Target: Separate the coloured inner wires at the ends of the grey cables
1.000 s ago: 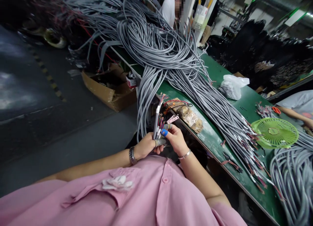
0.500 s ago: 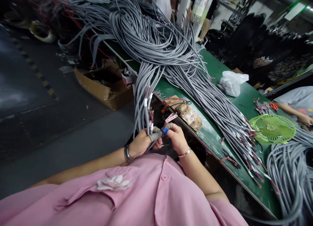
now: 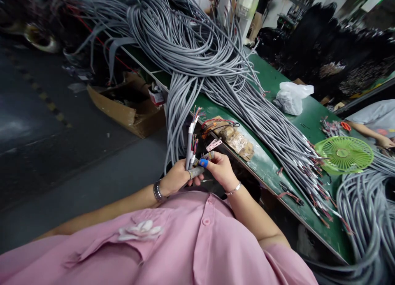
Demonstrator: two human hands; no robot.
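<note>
My left hand [image 3: 175, 179] is closed around several grey cables [image 3: 189, 147], whose white-banded ends rise above the fist with thin coloured wires [image 3: 195, 113] fanning out. Grey tape wraps its thumb. Close beside it, my right hand [image 3: 221, 172] pinches at thin wires that show as dark strands by the fingertips; the fingers partly hide them. Blue tape covers the right thumb, and worn tape is round the index finger. A pink clip [image 3: 214, 144] sits just above the right hand at the table's edge.
A big heap of grey cables [image 3: 185, 50] lies across the green table [image 3: 268, 73]. On the table are a taped brown block [image 3: 236, 141], a plastic bag [image 3: 293, 98] and a green fan [image 3: 344, 154]. A cardboard box [image 3: 114, 112] stands left. A co-worker's arm [image 3: 367, 133] reaches in at right.
My right hand has shifted slightly left, closer to the left hand. The held cable ends have swung a little right and stand apart from the hanging bundle. The view has shifted slightly.
</note>
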